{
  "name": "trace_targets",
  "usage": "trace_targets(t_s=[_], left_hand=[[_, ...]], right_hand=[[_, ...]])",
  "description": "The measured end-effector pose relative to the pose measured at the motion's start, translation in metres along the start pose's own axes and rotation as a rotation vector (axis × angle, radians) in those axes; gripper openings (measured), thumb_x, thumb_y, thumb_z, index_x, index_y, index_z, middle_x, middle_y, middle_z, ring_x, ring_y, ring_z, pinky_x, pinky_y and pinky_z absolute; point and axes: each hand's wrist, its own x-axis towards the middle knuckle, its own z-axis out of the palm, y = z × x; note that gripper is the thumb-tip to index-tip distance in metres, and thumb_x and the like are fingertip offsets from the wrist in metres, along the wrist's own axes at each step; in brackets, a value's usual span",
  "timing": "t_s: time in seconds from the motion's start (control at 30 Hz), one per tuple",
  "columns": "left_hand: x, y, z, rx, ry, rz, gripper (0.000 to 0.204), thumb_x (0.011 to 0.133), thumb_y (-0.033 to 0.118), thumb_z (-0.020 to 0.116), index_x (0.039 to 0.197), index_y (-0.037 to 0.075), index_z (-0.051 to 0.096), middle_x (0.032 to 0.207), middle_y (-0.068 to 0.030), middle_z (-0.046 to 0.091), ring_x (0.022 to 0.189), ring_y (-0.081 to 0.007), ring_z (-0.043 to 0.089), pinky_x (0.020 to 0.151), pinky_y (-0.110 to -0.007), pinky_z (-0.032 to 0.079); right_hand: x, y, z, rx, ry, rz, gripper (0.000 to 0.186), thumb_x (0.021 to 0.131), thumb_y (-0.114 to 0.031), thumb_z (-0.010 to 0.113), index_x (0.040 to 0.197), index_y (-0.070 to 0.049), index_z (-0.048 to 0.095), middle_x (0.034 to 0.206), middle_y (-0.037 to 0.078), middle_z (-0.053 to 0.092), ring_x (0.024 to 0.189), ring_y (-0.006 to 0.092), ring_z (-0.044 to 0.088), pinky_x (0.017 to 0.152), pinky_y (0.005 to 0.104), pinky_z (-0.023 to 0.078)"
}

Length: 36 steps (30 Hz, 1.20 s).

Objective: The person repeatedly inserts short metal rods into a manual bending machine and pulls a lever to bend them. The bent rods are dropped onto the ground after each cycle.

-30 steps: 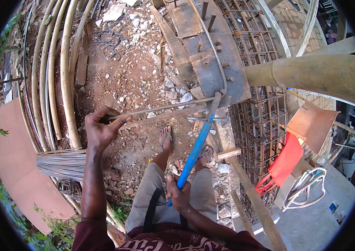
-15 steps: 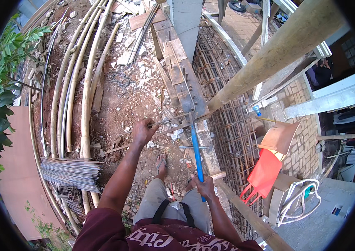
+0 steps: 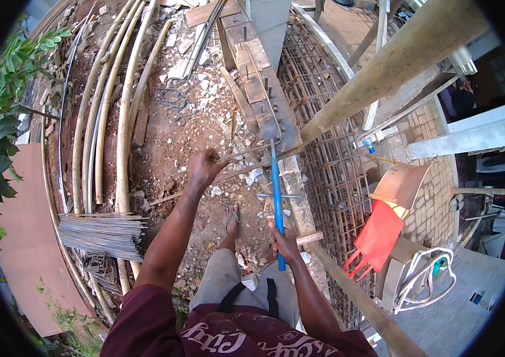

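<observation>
The long wooden bench topped with dark metal plates [image 3: 288,138] ends right by where the thin bent metal rod [image 3: 243,153] turns its corner, so one leg of the rod pokes past that edge over the reddish, rubble-strewn dirt [image 3: 172,146]. Left hand [image 3: 203,168] has its fingers closed on that leg, right hand [image 3: 285,244] is wrapped round the blue tube-handled metal bar [image 3: 277,196], tip at the bend, can't tell if it's touching. Elbow room on the left is the dirt strip up to the long pale bamboo poles [image 3: 124,137]; on the right a rusty rebar cage [image 3: 330,178] runs close alongside the bench. Texture-wise, stubby metal pegs [image 3: 266,83] stand up off the plates, and a grey bundle of straight thin rods [image 3: 100,235] lies across the smooth, jointed bamboo
</observation>
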Motion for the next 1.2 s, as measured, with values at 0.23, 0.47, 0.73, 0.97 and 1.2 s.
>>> trace_targets(t_s=[0.23,0.47,0.73,0.97,1.2], left_hand=[[0.010,0.003,-0.005,-0.021,-0.079,-0.013,0.039,0.081,0.039,0.095,0.081,0.004,0.078,0.071,-0.0080,0.074,0.062,-0.0167,0.065,0.063,-0.038,0.054],[0.038,-0.014,0.002,-0.048,-0.164,-0.024,0.037,0.083,0.038,0.093,0.076,0.005,0.077,0.065,-0.0079,0.071,0.056,-0.0174,0.062,0.059,-0.041,0.053],[-0.018,0.032,-0.036,0.162,0.145,0.297,0.041,0.087,0.050,0.087,0.086,0.011,0.074,0.078,-0.0067,0.074,0.063,-0.0249,0.070,0.061,-0.045,0.055],[-0.134,0.081,-0.195,-0.071,0.516,0.700,0.026,0.077,0.019,0.098,0.090,0.006,0.080,0.070,-0.0016,0.066,0.058,-0.0137,0.058,0.051,-0.032,0.045],[-0.132,0.080,-0.229,-0.375,0.529,0.626,0.018,0.088,0.015,0.090,0.091,0.001,0.080,0.073,-0.0048,0.068,0.062,-0.0121,0.058,0.054,-0.030,0.040]], right_hand=[[-0.004,0.003,0.103,0.260,0.075,-0.093,0.055,0.104,-0.051,0.071,0.070,-0.012,0.055,0.052,-0.001,0.052,0.040,0.0101,0.053,0.040,0.0293,0.042],[0.002,0.002,0.137,0.297,0.182,-0.203,0.054,0.106,-0.046,0.070,0.069,-0.010,0.056,0.052,0.000,0.053,0.039,0.0101,0.053,0.040,0.0280,0.041],[-0.031,0.003,0.076,0.048,0.117,-0.207,0.051,0.100,-0.048,0.077,0.077,-0.005,0.065,0.056,0.000,0.057,0.050,0.0105,0.055,0.047,0.0306,0.043],[-0.117,-0.040,-0.037,-0.409,0.400,-0.847,0.025,0.095,-0.020,0.084,0.081,-0.003,0.071,0.059,0.005,0.053,0.055,0.0159,0.053,0.052,0.0361,0.042],[-0.130,-0.119,-0.064,-0.574,0.649,-1.217,0.036,0.098,-0.019,0.081,0.131,-0.005,0.076,0.097,0.009,0.069,0.084,0.0193,0.064,0.082,0.0333,0.053]])
